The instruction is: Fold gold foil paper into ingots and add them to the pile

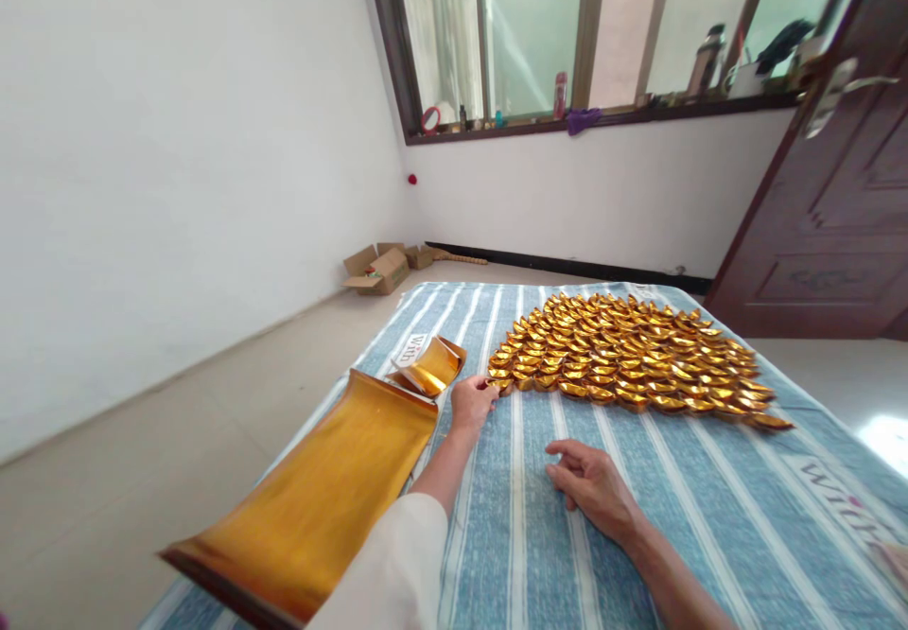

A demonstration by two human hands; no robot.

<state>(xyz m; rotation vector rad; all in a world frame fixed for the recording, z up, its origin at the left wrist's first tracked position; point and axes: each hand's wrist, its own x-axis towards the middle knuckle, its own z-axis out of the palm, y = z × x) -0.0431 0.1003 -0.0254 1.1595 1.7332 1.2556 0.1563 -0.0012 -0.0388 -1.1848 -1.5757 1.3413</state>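
My left hand (474, 405) reaches to the near-left corner of a large array of folded gold paper ingots (624, 354). Its fingers are closed at a single paper ingot (500, 386) there, which touches its neighbours. Lower and to the right, my right hand (590, 486) hovers over the striped cloth with its thumb and index finger apart and nothing between them; its other fingers curl inward. A large stack of gold paper sheets (319, 488) lies beside my left forearm. Just beyond the stack rests a smaller curled piece of gold paper (434, 365).
A blue and white striped cloth (517, 516) covers the table or bed surface. Open cardboard boxes (379, 271) stand on the floor by the wall. A dark red door (829, 204) is at the right, and a windowsill (511, 127) holds bottles and small items.
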